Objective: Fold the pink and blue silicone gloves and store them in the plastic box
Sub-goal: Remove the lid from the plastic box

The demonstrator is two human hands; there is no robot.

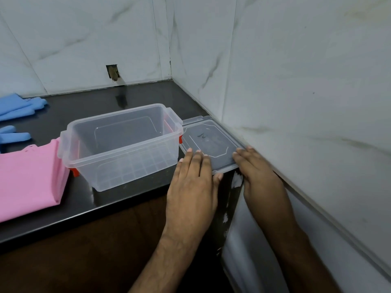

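The clear plastic box stands open and empty on the dark counter, its orange latches showing at both ends. Its clear lid lies flat on the counter to the right of the box, against the wall. My left hand rests on the lid's near part with straight fingers, the thumb at the lid's front edge. My right hand touches the lid's right front corner with its fingertips. The pink glove lies folded left of the box. The blue gloves lie spread out at the far left.
The black counter ends in a corner of white marbled wall tiles on the right and behind. A rough hole is in the back wall. The counter's front edge runs just below the box.
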